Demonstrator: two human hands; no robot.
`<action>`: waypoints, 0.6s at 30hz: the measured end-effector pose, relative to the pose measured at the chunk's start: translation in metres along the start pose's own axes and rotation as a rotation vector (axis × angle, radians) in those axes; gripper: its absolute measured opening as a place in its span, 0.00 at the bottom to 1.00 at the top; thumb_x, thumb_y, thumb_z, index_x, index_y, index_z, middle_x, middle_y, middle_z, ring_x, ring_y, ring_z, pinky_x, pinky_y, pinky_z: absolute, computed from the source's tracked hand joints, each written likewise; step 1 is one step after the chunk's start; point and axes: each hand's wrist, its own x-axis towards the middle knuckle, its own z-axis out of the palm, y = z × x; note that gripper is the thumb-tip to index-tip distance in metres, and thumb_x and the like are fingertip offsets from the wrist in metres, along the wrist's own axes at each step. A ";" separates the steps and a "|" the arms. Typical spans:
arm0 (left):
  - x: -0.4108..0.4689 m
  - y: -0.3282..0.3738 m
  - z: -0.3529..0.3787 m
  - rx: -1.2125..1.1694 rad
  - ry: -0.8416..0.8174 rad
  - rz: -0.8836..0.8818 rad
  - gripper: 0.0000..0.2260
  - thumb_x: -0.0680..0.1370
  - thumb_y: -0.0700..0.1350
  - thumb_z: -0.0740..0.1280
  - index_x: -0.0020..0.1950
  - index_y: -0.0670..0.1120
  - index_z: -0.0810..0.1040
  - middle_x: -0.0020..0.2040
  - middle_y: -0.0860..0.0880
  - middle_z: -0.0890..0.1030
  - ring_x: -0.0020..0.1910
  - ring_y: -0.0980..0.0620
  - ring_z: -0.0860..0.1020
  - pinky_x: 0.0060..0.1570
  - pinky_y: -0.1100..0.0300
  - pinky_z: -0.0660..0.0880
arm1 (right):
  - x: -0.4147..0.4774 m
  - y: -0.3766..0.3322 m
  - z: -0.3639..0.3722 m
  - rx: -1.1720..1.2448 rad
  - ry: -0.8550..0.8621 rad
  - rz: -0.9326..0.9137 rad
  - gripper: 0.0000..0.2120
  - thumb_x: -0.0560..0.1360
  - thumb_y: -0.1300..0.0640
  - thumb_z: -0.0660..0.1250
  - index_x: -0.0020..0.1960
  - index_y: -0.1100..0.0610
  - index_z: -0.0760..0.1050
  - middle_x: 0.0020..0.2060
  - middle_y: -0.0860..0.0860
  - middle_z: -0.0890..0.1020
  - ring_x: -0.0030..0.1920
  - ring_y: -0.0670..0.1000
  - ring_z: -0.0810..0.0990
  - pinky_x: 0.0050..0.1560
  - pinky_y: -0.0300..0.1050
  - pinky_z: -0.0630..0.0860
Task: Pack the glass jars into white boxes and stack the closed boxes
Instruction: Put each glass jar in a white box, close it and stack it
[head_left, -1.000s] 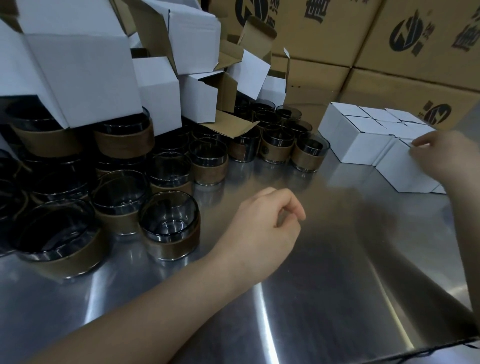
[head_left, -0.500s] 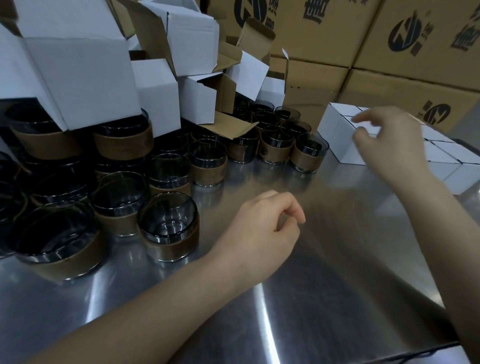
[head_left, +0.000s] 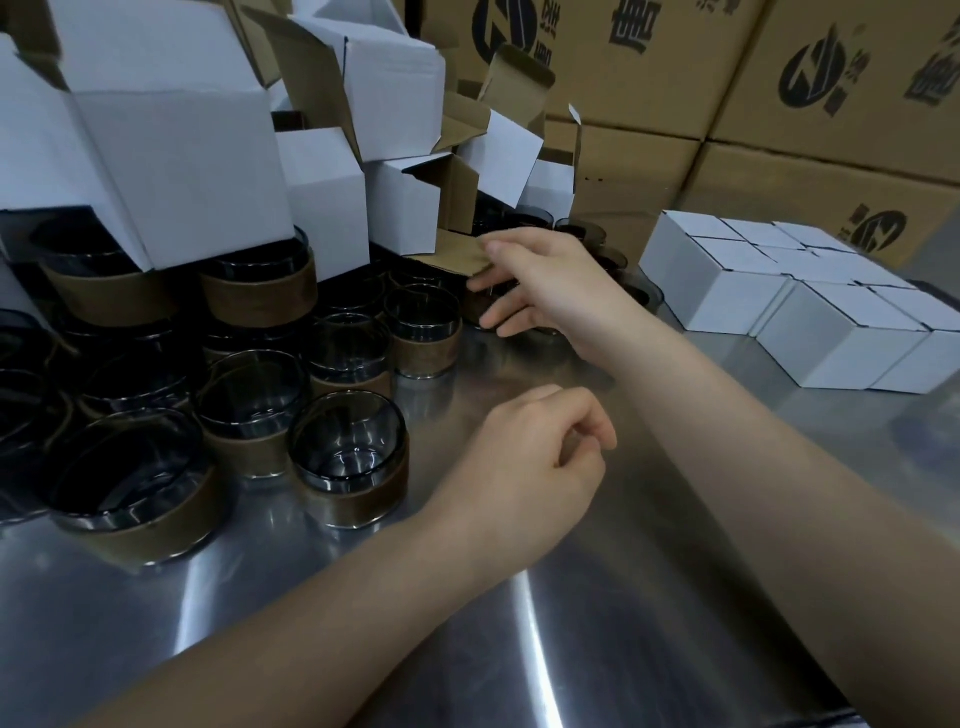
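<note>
Jars of dark glass (head_left: 348, 457), each wrapped in a brown band, crowd the steel tabletop (head_left: 571, 623) from 8 to 11 o'clock, some in two layers. Open white boxes (head_left: 197, 171) sit tilted on top of them with brown flaps raised. At 2 o'clock a block of closed white boxes (head_left: 810, 332) stands in tight rows, one layer high, touching side to side. Printed brown cartons (head_left: 831, 78) wall off the back from 12 to 2 o'clock. The right hand (head_left: 545, 286) reaches toward 12 o'clock with its fingers spread apart and fairly straight: the thumb tip is at the edge of a brown flap (head_left: 457, 257), the fingers lie below it by a half-hidden jar, and no grip shows. The left hand (head_left: 524, 467) sits at centre, just beside the nearest jar. Its fingers are loosely curled and hold nothing.
</note>
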 end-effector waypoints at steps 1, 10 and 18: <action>0.000 0.000 0.000 0.006 -0.003 0.002 0.07 0.76 0.40 0.64 0.45 0.51 0.79 0.43 0.55 0.75 0.44 0.57 0.74 0.45 0.60 0.73 | 0.001 -0.001 0.001 0.045 0.019 0.021 0.13 0.82 0.55 0.59 0.64 0.56 0.74 0.48 0.55 0.84 0.34 0.53 0.83 0.38 0.46 0.82; 0.000 0.002 0.000 0.006 0.009 0.012 0.07 0.76 0.40 0.64 0.45 0.50 0.79 0.43 0.54 0.76 0.43 0.57 0.74 0.46 0.59 0.72 | -0.006 0.005 -0.013 -0.047 0.331 -0.196 0.08 0.78 0.53 0.62 0.44 0.48 0.79 0.37 0.48 0.85 0.32 0.51 0.83 0.31 0.40 0.77; -0.002 0.004 -0.001 -0.021 0.018 0.020 0.07 0.76 0.39 0.64 0.45 0.50 0.79 0.41 0.56 0.75 0.41 0.57 0.74 0.39 0.69 0.69 | -0.019 -0.004 -0.035 -0.015 0.615 -0.408 0.06 0.74 0.53 0.66 0.38 0.48 0.75 0.35 0.57 0.83 0.36 0.56 0.83 0.44 0.59 0.80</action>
